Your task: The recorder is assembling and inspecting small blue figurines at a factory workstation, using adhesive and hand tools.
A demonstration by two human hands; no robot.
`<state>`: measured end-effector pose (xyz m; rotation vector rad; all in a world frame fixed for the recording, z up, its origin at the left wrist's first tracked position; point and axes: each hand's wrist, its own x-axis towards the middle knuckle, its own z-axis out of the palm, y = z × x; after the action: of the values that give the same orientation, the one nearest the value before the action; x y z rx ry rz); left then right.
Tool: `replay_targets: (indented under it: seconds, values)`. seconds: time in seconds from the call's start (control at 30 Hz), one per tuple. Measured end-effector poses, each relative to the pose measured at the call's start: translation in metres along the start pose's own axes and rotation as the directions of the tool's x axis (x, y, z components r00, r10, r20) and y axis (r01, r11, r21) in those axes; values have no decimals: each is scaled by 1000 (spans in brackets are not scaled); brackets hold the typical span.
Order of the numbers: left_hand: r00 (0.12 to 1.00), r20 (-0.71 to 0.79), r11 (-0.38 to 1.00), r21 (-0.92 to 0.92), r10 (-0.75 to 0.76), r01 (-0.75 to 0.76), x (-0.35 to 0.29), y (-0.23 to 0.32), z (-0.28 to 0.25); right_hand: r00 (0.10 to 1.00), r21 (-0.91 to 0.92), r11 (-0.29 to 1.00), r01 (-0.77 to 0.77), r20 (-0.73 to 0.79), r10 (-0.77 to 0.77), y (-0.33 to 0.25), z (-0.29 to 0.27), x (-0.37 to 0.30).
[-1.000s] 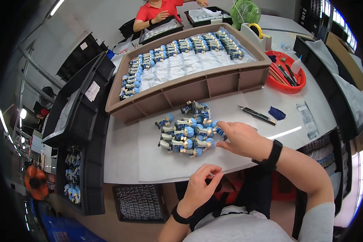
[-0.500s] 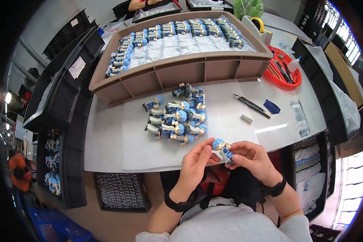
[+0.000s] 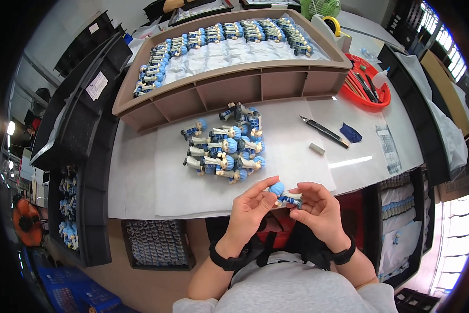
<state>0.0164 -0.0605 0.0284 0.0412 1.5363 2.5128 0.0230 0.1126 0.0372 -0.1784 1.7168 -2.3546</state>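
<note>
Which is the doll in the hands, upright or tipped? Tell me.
Tipped: the doll is sideways, blue hair by the left hand, body toward the right hand.

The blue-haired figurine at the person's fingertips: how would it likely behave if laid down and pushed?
The figurine is probably stiff, since the matching ones in the pile keep their shape. It may be light, being small beside the left hand. Its round head and uneven body suggest it would rock or pivot rather than roll straight.
</note>
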Motion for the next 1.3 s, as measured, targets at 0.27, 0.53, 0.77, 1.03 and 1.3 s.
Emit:
replay_targets:
  seconds: [0.27, 0.53, 0.77, 1.03, 1.3]
  values:
    - [982, -31, 976, -121, -184, 180, -2, -4, 2, 964, -126, 956, 266, 34, -264, 3, 10, 1]
    - [977, 6, 970, -118, -215, 214, 0, -7, 4, 977, -93, 972, 215, 12, -215, 5, 6, -1]
    - [988, -27, 987, -55, -149, 148, 1, -2, 6, 981, -138, 972, 192, 7, -192, 5, 1, -3]
    - [1000, -7, 999, 37, 22, -22, 3, 2, 3, 992, -116, 986, 123, -15, -125, 11, -7, -6]
    - [999, -20, 997, 58, 45, -43, 3, 0, 2, 998, -66, 996, 53, -25, -55, 12, -11, -8]
